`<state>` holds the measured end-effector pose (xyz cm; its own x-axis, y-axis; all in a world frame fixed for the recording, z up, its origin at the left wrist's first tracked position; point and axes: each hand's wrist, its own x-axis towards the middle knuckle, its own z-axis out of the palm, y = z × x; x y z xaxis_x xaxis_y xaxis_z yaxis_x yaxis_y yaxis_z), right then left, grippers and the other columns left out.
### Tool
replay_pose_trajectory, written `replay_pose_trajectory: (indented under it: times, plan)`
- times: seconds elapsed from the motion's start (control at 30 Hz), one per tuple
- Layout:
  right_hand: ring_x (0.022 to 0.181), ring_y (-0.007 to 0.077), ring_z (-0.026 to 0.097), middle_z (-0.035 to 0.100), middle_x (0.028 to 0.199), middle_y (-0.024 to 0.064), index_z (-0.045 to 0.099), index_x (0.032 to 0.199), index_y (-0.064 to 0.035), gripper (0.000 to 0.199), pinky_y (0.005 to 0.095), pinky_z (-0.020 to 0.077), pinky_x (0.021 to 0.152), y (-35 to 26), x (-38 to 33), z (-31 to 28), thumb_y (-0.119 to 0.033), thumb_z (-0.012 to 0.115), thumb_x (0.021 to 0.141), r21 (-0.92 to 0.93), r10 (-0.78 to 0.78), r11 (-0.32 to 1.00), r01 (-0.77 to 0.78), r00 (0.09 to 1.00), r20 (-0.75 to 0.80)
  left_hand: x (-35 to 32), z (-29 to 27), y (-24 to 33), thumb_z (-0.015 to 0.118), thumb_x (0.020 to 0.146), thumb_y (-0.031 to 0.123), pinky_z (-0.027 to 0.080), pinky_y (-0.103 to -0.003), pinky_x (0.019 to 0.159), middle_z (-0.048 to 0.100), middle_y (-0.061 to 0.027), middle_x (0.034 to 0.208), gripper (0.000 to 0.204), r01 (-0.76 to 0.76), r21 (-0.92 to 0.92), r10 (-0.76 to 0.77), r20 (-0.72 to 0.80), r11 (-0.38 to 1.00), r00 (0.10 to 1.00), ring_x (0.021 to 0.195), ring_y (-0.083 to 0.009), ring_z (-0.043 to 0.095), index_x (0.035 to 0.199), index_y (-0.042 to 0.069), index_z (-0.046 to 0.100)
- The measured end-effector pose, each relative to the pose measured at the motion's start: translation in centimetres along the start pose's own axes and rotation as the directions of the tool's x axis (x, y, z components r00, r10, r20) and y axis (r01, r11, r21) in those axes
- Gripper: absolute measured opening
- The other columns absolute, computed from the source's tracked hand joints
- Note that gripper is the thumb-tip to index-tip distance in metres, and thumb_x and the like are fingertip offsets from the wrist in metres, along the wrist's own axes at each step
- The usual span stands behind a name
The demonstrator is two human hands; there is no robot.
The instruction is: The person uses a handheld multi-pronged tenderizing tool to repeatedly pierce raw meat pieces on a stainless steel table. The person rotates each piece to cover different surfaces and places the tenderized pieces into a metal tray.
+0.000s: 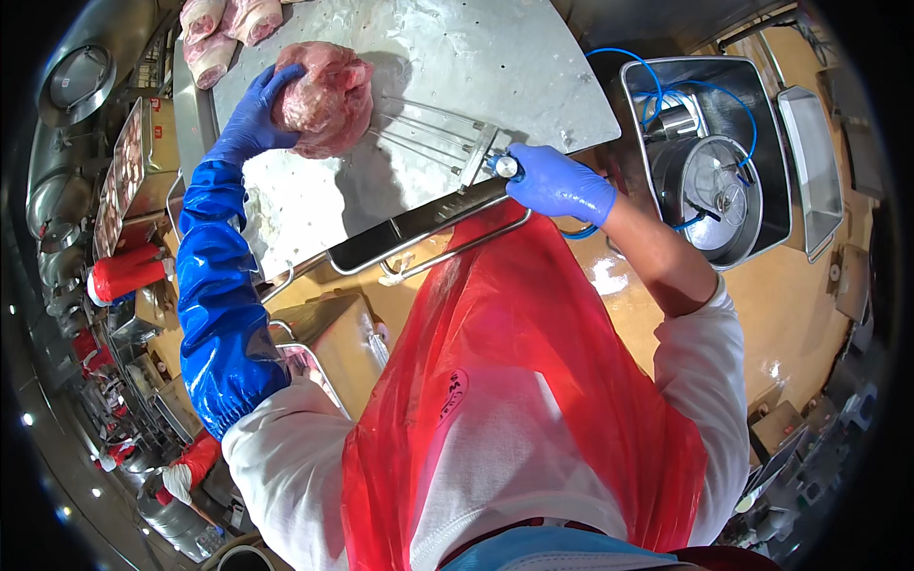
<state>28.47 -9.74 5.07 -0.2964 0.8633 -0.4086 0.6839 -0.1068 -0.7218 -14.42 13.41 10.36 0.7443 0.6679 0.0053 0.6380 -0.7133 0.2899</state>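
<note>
A large rounded piece of raw pink meat (331, 105) rests on a metal work table (486, 62). My left hand (249, 119), in a blue glove, grips its left side with the thumb and fingers spread around it. In my right hand (562, 183), also gloved in blue, is the handle of a multi-needle brine injector (479, 155). Its several long thin needles point left at the meat's right side. I cannot tell whether their tips are inside the meat or just beside it.
More meat pieces (211, 59) lie at the table's far left corner. On the right stands a metal tub (776, 181) holding a steel pot (728, 195) and a blue hose (652, 71). A metal rail (457, 246) runs along the near edge. Co-workers in red (129, 274) stand at left.
</note>
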Motion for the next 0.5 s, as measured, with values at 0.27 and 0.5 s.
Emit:
replay_pose_trajectory:
  times: [0.27, 0.5]
  plan:
    - [0.099, 0.0474, 0.068, 0.07, 0.1, 0.0295, 0.061, 0.118, 0.002, 0.037, 0.0495, 0.0529, 0.085, -1.5, 1.2, -0.2, -0.019, 0.068, 0.088, -0.028, 0.049, 0.998, -0.048, 0.998, 0.031, -1.3, 0.4, 1.5, 0.09, 0.056, 0.022, 0.044, -0.049, 0.117, 0.05, -0.02, 0.15, 0.1, -0.007, 0.019, 0.009, -0.072, 1.0, 0.997, 0.136, -0.0448, 0.049, 0.148, 0.023, 0.052]
    - [0.079, 0.036, 0.074, 0.073, 0.09, 0.0241, 0.066, 0.109, 0.0036, 0.033, 0.0431, 0.0571, 0.075, -4.4, 8.5, 1.5, -0.022, 0.067, 0.088, -0.061, 0.061, 0.997, -0.054, 0.991, 0.116, -1.4, 1.2, 1.9, 0.091, 0.054, 0.022, 0.044, -0.05, 0.116, 0.052, -0.019, 0.148, 0.099, -0.002, 0.019, 0.004, -0.095, 1.0, 0.995, 0.136, -0.0445, 0.049, 0.145, 0.027, 0.054]
